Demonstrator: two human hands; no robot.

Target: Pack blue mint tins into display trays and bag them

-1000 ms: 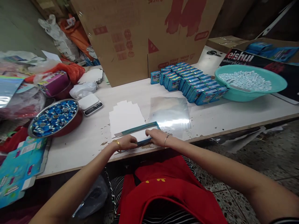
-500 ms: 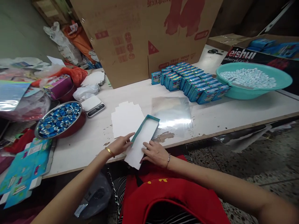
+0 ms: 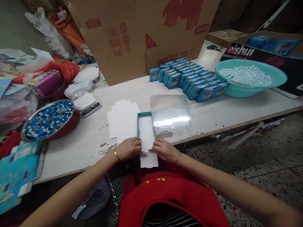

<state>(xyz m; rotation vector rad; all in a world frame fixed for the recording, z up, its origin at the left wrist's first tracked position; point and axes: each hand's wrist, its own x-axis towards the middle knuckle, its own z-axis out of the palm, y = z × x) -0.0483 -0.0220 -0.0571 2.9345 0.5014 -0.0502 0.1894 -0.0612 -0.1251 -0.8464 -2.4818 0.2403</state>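
Observation:
A partly folded carton [image 3: 145, 126], white inside with blue-green walls, lies at the table's front edge. Its far end stands up, while a white flap at the near end extends over the edge. My left hand [image 3: 131, 147] pinches the carton's left wall near the open end. On the opposite wall, my right hand [image 3: 165, 150] has its fingers closed in the same way. Flat white card blanks [image 3: 121, 118] rest just left of the carton. Clear plastic sheets [image 3: 169, 108] lie to its right.
Several small blue boxes [image 3: 189, 78] stand in rows before a large cardboard box [image 3: 142, 37]. Right of them is a turquoise basin [image 3: 251, 90] of white pieces. At left are a scale [image 3: 87, 104], a bowl [image 3: 66, 126] of blue-and-silver pieces and printed blanks [image 3: 21, 171].
The carton has turned from slanted to nearly straight, pointing away from me. Both hands have moved to opposite side walls near its open end, and the left hand's fingers have closed.

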